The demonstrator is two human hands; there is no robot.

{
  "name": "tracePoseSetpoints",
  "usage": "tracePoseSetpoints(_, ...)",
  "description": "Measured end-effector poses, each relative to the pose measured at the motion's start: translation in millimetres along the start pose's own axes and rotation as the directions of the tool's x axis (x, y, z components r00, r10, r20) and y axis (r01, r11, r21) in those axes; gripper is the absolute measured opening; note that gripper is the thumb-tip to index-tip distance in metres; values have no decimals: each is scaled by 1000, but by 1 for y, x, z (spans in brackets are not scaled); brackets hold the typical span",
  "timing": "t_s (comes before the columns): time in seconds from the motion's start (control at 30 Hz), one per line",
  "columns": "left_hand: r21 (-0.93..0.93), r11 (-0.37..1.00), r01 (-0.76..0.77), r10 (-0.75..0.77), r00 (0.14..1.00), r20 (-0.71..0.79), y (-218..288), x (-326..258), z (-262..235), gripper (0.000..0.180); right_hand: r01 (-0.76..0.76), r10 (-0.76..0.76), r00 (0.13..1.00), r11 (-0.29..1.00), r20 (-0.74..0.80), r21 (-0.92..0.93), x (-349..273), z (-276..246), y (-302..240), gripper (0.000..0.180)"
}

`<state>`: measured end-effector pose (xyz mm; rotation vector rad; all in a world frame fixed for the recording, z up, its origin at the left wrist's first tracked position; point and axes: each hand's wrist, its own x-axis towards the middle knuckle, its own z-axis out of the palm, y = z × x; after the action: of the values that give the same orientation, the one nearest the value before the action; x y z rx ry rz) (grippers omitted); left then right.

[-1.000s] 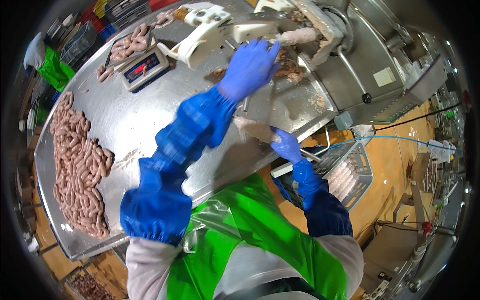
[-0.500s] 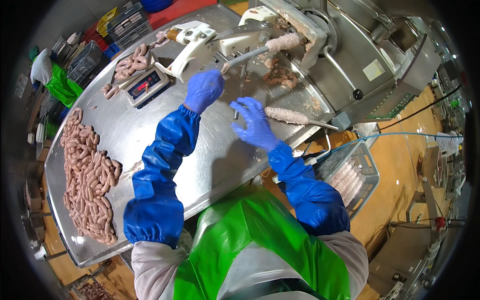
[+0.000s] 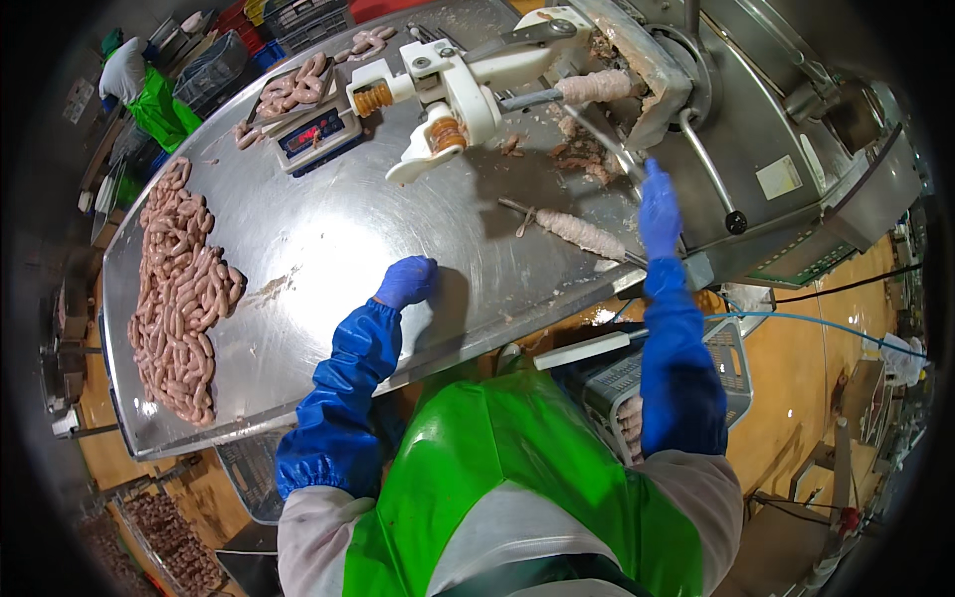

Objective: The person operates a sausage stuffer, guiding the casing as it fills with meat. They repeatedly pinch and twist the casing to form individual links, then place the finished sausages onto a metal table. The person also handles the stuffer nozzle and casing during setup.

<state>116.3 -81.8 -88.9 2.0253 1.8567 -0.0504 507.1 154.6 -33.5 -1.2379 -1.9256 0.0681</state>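
Blue-gloved left hand (image 3: 408, 282): clenched into a fist at the steel table (image 3: 328, 204), on the person's side of the white arm (image 3: 468, 95); no item showed in it.
Blue-gloved right hand (image 3: 661, 211): right of the white arm, at the near end of a blurred metal bar (image 3: 609, 144); whether it grasped the bar could not be told.
Cased nozzle (image 3: 597, 87): just right of the white arm, carrying pale gathered casing. Likely fault: tearing, if the bar snagged the folds.
Spare tube (image 3: 577, 234): on the table, right of the white arm and nearer the person, one end close to the table edge. Likely fault: rolling off, if the right sleeve (image 3: 681, 368) knocked that end.
Meat scraps (image 3: 587, 159): right of the white arm. Likely fault: a slipping grip, if residue smeared the glove.
Machine crank (image 3: 709, 167): farther right of the white arm, near the right hand. Likely fault: struck knuckles, if the crank swung.
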Motion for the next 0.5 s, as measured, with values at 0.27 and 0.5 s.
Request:
tracePoseSetpoints(0.27,48,961,-274,180,479,-859,26,63,-171,35,-110,81,966,988,-245,-105,-79,-7,7,58)
tracePoseSetpoints(0.5,3,916,-402,244,549,-800,4,100,-169,32,-752,736,-16,-455,677,477,-378,15,-13,71)
